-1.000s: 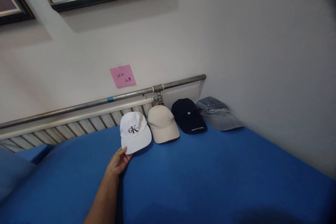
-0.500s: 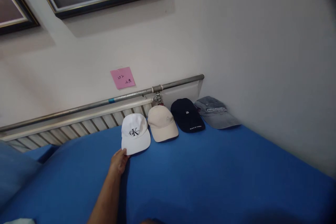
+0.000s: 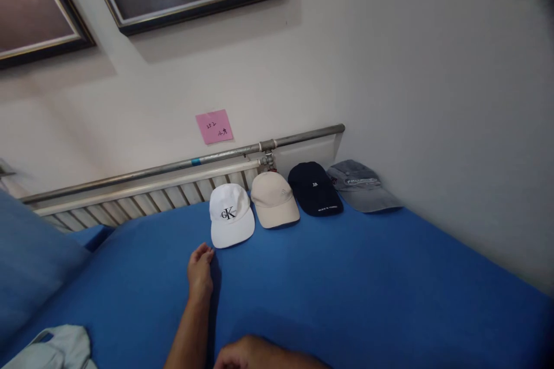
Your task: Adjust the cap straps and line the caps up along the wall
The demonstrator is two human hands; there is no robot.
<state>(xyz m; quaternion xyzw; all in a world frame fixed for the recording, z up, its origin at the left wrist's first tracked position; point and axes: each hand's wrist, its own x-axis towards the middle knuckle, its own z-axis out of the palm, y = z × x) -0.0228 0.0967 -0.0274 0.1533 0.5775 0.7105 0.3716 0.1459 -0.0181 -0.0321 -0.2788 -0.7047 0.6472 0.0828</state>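
Note:
A white baseball cap (image 3: 231, 217) with a black "CK"-style logo rests on the blue bed cover (image 3: 355, 288), brim toward me. Just below its brim, apart from it, is my left hand (image 3: 201, 268), fingers curled together around nothing. To the right of the white cap a beige cap (image 3: 273, 200), a black cap (image 3: 314, 189) and a grey washed cap (image 3: 364, 186) stand in a row. My right hand (image 3: 242, 353) shows at the bottom edge, its fingers bent in and partly cut off; nothing is seen in it.
A pale, light-coloured cap (image 3: 64, 349) lies at the lower left, cut by the frame. Behind the row run a radiator (image 3: 160, 202) and a metal pipe (image 3: 130, 176). A pink note (image 3: 214, 127) and framed pictures (image 3: 199, 11) hang on the wall. Blue fabric (image 3: 30, 265) bulges at left.
My left hand has let go of the white cap's brim and drawn back toward me. More of my right hand has come into view. The camera view has shifted left.

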